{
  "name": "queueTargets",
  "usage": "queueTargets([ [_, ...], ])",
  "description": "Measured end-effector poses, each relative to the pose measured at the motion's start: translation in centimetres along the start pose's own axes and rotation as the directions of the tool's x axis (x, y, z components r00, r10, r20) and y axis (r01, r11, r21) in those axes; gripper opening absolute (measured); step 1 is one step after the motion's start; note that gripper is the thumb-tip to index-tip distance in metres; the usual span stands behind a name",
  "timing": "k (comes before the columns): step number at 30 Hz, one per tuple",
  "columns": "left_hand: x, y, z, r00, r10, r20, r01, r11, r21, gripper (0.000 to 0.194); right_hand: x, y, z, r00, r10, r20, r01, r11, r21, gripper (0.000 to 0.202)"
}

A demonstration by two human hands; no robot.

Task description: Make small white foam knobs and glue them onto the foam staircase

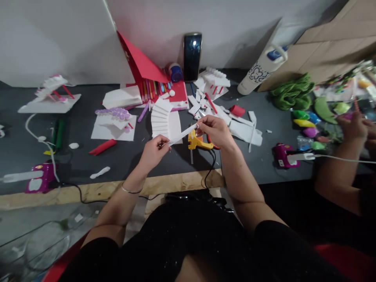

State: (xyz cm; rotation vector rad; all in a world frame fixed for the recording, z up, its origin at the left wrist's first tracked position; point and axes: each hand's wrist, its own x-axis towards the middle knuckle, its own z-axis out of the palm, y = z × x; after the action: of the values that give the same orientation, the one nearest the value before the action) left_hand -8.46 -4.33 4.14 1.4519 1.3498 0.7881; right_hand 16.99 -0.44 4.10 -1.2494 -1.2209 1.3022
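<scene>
A narrow white strip point(182, 135) is stretched between my two hands above the table. My left hand point(154, 152) pinches its lower left end, and my right hand point(216, 129) grips the upper right end between thumb and fingers. Just behind the strip lies a curved fan of white folded segments point(160, 119) on a white sheet. Under my right hand rests a yellow glue gun point(202, 144); red-orange handles, apparently of scissors, are partly hidden beside it.
White scraps point(242, 131) litter the table to the right. Small white models stand at left point(54, 96) and behind. A phone point(192, 56) and white bottle point(258, 72) stand at the back. At far right, a co-worker's hand point(354, 127) is near colourful clay packets point(305, 122).
</scene>
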Motion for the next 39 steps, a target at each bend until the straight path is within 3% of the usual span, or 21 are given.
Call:
queueTargets([
  [5,1.5,1.8,0.1,0.996,0.078,0.034,-0.078,0.997,0.001,0.022,1.4,-2.6,-1.4,0.995,-0.094,0.043,0.099,0.988,-0.118,0.031],
  [12,3.1,4.6,0.7,0.983,0.137,0.123,-0.139,0.99,0.002,0.008,3.4,-5.1,-2.8,0.975,-0.222,-0.007,0.22,0.969,-0.112,0.028],
  [17,4.7,6.5,0.0,0.975,0.217,0.041,-0.214,0.974,-0.07,0.018,3.5,-5.9,-4.1,0.956,-0.278,-0.094,0.266,0.956,-0.12,0.025],
  [22,5.8,7.6,-0.9,0.947,0.32,-0.026,-0.321,0.946,-0.054,0.023,2.8,-5.9,-3.9,0.957,-0.265,-0.116,0.253,0.961,-0.108,0.025],
  [31,5.2,8.6,-1.4,0.946,0.317,-0.073,-0.319,0.948,-0.016,0.02,2.6,-6.3,-3.5,0.938,-0.312,-0.153,0.292,0.946,-0.138,0.025],
  [35,4.8,8.9,-1.5,0.952,0.299,-0.064,-0.294,0.953,0.08,0.028,2.3,-6.9,-3.2,0.922,-0.34,-0.184,0.319,0.938,-0.135,0.022],
  [39,4.7,9.1,-1.7,0.95,0.309,-0.036,-0.295,0.931,0.214,0.017,2.1,-7.2,-3.1,0.908,-0.39,-0.155,0.372,0.919,-0.132,0.02],
])
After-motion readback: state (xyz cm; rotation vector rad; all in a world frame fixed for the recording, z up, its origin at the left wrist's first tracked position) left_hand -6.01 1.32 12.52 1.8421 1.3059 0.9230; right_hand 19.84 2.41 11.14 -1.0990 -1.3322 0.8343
